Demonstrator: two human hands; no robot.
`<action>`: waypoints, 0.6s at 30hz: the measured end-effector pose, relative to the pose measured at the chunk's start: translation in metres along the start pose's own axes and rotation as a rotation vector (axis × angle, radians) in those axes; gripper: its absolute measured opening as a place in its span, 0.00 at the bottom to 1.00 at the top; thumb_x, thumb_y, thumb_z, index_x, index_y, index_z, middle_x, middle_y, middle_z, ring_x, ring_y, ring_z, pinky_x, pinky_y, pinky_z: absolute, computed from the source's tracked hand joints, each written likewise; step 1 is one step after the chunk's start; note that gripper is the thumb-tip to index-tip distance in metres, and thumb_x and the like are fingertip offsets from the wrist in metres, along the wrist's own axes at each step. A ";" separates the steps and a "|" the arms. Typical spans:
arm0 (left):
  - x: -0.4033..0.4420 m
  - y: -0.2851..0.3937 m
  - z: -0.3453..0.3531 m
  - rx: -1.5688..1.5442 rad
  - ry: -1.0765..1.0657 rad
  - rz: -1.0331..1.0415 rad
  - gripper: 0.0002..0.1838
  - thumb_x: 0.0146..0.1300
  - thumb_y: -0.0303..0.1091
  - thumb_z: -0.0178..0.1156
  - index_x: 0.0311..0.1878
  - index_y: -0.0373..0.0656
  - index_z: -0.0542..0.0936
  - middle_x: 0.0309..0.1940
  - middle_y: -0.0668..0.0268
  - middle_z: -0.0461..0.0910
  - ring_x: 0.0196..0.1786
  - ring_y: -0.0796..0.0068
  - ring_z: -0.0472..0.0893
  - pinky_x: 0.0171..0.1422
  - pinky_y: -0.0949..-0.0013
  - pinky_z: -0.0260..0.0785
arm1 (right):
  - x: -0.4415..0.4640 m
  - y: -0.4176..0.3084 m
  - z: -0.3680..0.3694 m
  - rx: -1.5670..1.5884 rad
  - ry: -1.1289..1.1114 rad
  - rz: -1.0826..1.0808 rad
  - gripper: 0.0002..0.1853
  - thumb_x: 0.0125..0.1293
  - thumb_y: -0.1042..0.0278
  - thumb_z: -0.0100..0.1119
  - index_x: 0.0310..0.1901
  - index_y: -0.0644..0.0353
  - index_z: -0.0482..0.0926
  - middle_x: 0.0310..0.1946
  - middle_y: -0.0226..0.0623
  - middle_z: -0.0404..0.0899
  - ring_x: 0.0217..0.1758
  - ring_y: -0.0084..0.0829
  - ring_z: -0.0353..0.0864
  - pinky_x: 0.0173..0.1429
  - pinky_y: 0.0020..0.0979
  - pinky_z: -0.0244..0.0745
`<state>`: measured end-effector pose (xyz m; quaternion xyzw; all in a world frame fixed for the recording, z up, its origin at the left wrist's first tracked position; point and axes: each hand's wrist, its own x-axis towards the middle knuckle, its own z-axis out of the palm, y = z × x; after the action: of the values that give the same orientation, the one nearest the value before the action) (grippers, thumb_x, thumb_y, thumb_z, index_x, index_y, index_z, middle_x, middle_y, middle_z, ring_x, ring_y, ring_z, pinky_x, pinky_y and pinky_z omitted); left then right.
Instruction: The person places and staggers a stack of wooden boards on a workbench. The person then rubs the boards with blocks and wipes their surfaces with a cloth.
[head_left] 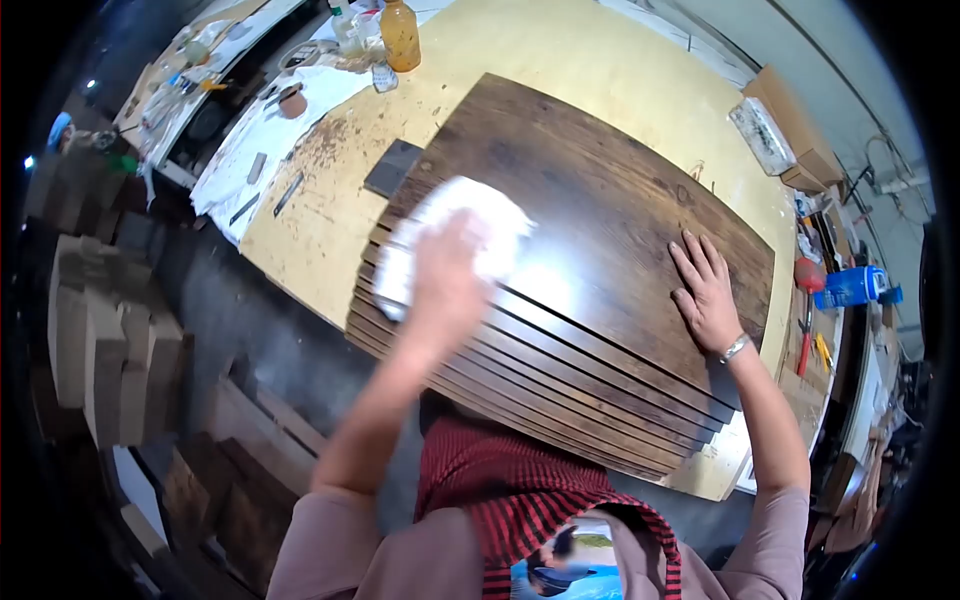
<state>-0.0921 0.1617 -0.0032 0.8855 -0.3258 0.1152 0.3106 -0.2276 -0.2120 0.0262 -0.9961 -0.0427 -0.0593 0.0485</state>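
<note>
A stack of dark brown wooden boards (590,200) lies on the worktable, the lower ones fanned out in steps toward me. My left hand (455,265), smeared by motion, presses a bunched white cloth (500,225) onto the left part of the top board. Its fingers are partly lost in the blur and the cloth. My right hand (708,290) lies flat on the right side of the same board, fingers stretched and holding nothing. A shiny patch of reflected light shows on the wood between the two hands.
The yellowish worktable (330,225) carries a dark square block (393,167) left of the stack. An orange-brown bottle (400,38) stands at the back. A cardboard box (795,125) and a blue container (850,287) sit at right. Cardboard pieces (105,340) stand at lower left.
</note>
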 end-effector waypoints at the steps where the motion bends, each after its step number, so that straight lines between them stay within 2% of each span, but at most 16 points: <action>1: -0.019 0.049 0.032 -0.135 0.016 0.140 0.34 0.56 0.29 0.63 0.68 0.35 0.70 0.68 0.45 0.69 0.72 0.46 0.68 0.77 0.41 0.51 | -0.002 -0.001 0.000 -0.003 0.011 0.011 0.33 0.65 0.61 0.59 0.73 0.49 0.67 0.77 0.43 0.60 0.78 0.55 0.57 0.79 0.56 0.52; 2: -0.040 0.103 0.066 -0.333 -0.056 0.200 0.34 0.54 0.31 0.63 0.67 0.35 0.71 0.69 0.46 0.69 0.74 0.48 0.66 0.78 0.41 0.52 | 0.000 -0.008 -0.001 -0.008 0.024 0.029 0.33 0.65 0.61 0.59 0.73 0.48 0.67 0.77 0.43 0.60 0.78 0.55 0.57 0.79 0.58 0.51; 3: -0.056 0.159 0.094 -0.318 -0.152 0.354 0.33 0.53 0.31 0.63 0.65 0.35 0.74 0.69 0.49 0.70 0.75 0.49 0.65 0.79 0.43 0.53 | -0.001 -0.009 -0.001 0.000 0.033 0.036 0.32 0.65 0.61 0.59 0.73 0.47 0.68 0.77 0.43 0.60 0.78 0.55 0.57 0.79 0.58 0.51; 4: -0.071 0.211 0.123 -0.436 -0.129 0.429 0.29 0.54 0.29 0.60 0.63 0.35 0.76 0.69 0.51 0.71 0.76 0.52 0.66 0.81 0.45 0.53 | -0.002 -0.008 0.000 -0.010 0.039 0.029 0.31 0.66 0.60 0.58 0.73 0.47 0.68 0.76 0.42 0.61 0.78 0.55 0.57 0.79 0.57 0.51; 6: -0.094 0.271 0.147 -0.544 -0.268 0.518 0.30 0.55 0.27 0.58 0.66 0.43 0.76 0.69 0.57 0.73 0.77 0.60 0.67 0.80 0.47 0.56 | -0.004 -0.008 -0.002 0.010 0.051 0.022 0.31 0.67 0.58 0.57 0.72 0.47 0.69 0.76 0.42 0.61 0.78 0.54 0.57 0.79 0.57 0.51; 8: -0.085 0.246 0.141 -0.516 -0.249 0.495 0.30 0.55 0.27 0.58 0.66 0.45 0.77 0.70 0.58 0.72 0.75 0.62 0.69 0.79 0.49 0.59 | -0.004 -0.006 0.000 0.011 0.054 0.021 0.30 0.68 0.55 0.56 0.72 0.46 0.69 0.76 0.42 0.61 0.78 0.54 0.58 0.79 0.57 0.50; 10: -0.074 0.180 0.104 -0.310 -0.035 0.346 0.25 0.54 0.26 0.59 0.58 0.45 0.82 0.59 0.59 0.82 0.65 0.60 0.80 0.71 0.52 0.69 | -0.005 -0.007 -0.001 0.017 0.067 0.024 0.30 0.68 0.55 0.55 0.72 0.46 0.69 0.76 0.42 0.62 0.78 0.54 0.58 0.79 0.57 0.50; 11: -0.069 0.135 0.077 -0.157 0.015 0.266 0.20 0.58 0.26 0.60 0.55 0.45 0.84 0.54 0.58 0.85 0.59 0.59 0.83 0.67 0.55 0.72 | -0.005 -0.005 0.002 0.027 0.070 0.028 0.29 0.69 0.54 0.55 0.72 0.46 0.70 0.76 0.42 0.62 0.78 0.54 0.58 0.79 0.57 0.51; 12: -0.062 0.094 0.049 -0.063 0.113 0.156 0.16 0.62 0.26 0.60 0.54 0.43 0.83 0.53 0.57 0.84 0.58 0.56 0.83 0.65 0.54 0.73 | -0.005 -0.007 0.000 0.022 0.078 0.027 0.29 0.69 0.54 0.54 0.72 0.46 0.70 0.76 0.42 0.62 0.78 0.54 0.57 0.79 0.57 0.51; 13: -0.061 0.048 0.032 0.112 0.264 0.042 0.13 0.67 0.27 0.59 0.54 0.40 0.83 0.50 0.58 0.86 0.51 0.61 0.85 0.59 0.57 0.76 | -0.006 -0.008 0.000 0.023 0.082 0.032 0.29 0.69 0.54 0.54 0.72 0.46 0.70 0.75 0.42 0.62 0.78 0.53 0.57 0.79 0.57 0.51; 15: -0.060 -0.019 -0.006 -0.379 0.372 -0.549 0.15 0.70 0.28 0.58 0.57 0.35 0.80 0.45 0.60 0.86 0.44 0.72 0.84 0.50 0.67 0.78 | -0.007 -0.005 0.000 0.008 0.097 0.039 0.29 0.70 0.53 0.54 0.71 0.46 0.70 0.75 0.41 0.63 0.78 0.53 0.58 0.79 0.57 0.52; 16: -0.066 -0.048 -0.009 -0.356 0.454 -0.522 0.17 0.71 0.29 0.58 0.60 0.34 0.78 0.44 0.60 0.86 0.42 0.77 0.83 0.47 0.71 0.78 | -0.007 -0.004 0.001 -0.003 0.101 0.035 0.29 0.70 0.53 0.54 0.71 0.46 0.70 0.75 0.41 0.63 0.78 0.53 0.58 0.79 0.57 0.52; 17: -0.056 -0.010 -0.006 -0.564 0.325 -0.725 0.24 0.70 0.29 0.58 0.68 0.32 0.72 0.54 0.53 0.83 0.52 0.67 0.82 0.59 0.63 0.76 | -0.006 -0.006 0.002 -0.010 0.102 0.024 0.29 0.70 0.53 0.54 0.71 0.46 0.70 0.75 0.41 0.63 0.78 0.53 0.58 0.79 0.56 0.52; 18: -0.075 0.017 0.041 0.371 0.302 -0.362 0.28 0.70 0.32 0.56 0.71 0.31 0.68 0.66 0.46 0.74 0.68 0.56 0.74 0.74 0.56 0.64 | -0.006 -0.007 0.001 -0.019 0.089 0.029 0.29 0.70 0.53 0.53 0.71 0.46 0.70 0.75 0.42 0.63 0.77 0.53 0.58 0.78 0.56 0.52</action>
<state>-0.1602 0.1641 -0.0583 0.9437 -0.0860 0.2459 0.2038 -0.2336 -0.2051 0.0251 -0.9935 -0.0254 -0.1030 0.0420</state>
